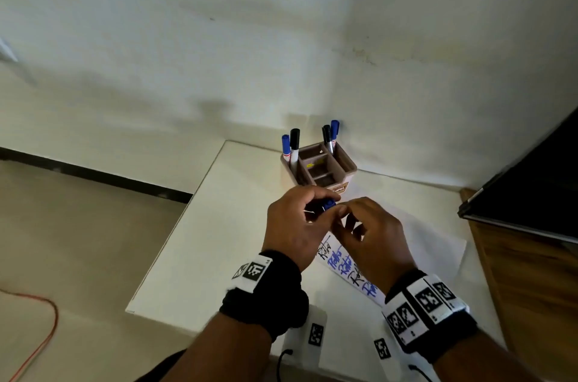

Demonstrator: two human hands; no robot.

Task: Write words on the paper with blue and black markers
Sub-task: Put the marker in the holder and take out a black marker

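My left hand (295, 223) is curled around a blue marker (328, 204); only its blue end shows between the fingers. My right hand (372, 234) meets it fingertip to fingertip at that blue end, pinching there. Both hands hover above a white sheet of paper (416, 244) on the table. Blue and black handwritten words (342, 267) run down the sheet, partly hidden under my hands. Beyond them stands a brown pen holder (336, 173) with blue and black markers (291, 147) upright in it.
The white table (225, 225) ends at its left edge over a beige floor with an orange cable (47, 328). A dark panel (531, 187) on a wooden cabinet sits at the right. Printed marker tags (316, 333) lie near the table's front edge.
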